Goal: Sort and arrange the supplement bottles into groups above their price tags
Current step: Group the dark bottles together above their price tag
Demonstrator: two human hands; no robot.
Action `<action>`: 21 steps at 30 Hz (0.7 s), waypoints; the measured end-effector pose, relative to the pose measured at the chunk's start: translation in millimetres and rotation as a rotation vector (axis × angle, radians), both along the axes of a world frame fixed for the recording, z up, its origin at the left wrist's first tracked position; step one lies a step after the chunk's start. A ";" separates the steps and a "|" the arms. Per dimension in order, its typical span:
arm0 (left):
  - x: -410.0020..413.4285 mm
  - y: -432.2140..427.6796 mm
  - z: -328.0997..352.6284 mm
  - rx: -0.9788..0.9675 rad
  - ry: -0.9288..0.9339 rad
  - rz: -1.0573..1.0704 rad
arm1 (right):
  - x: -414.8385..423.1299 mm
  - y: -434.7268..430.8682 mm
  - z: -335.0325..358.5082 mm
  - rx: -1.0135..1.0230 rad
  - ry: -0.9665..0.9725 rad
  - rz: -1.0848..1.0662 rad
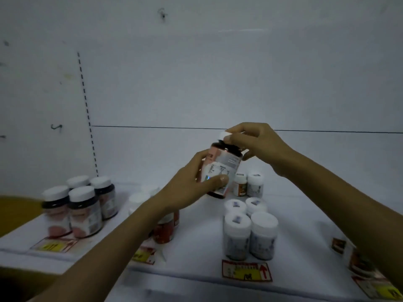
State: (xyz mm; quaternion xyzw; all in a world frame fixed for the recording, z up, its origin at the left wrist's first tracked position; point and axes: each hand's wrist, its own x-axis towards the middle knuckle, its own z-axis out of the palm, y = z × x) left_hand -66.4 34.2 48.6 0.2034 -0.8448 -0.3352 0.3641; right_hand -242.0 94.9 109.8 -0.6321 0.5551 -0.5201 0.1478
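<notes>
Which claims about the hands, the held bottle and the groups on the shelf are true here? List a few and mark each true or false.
1. Both hands hold one dark bottle: the left hand grips its body and the right hand grips its white cap. True.
2. That bottle stands on the shelf. False: it is held up off the shelf, tilted.
3. Four dark bottles stand grouped at the left, behind a yellow price tag. True.
4. The white bottles at centre right lie on their sides. False: they stand upright, behind a red-edged price tag.

both hands gripping bottle, btl groups below
</notes>
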 end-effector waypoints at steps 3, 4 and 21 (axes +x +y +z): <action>21.4 41.5 -16.0 0.140 0.181 0.091 | 30.1 23.3 -18.7 -0.019 -0.216 0.134; 29.0 54.6 -21.7 0.124 0.204 0.188 | 43.3 29.0 -28.2 -0.018 -0.271 0.171; 193.6 152.9 -72.3 -0.345 -0.048 0.933 | 228.2 58.4 -104.6 0.233 -0.509 0.655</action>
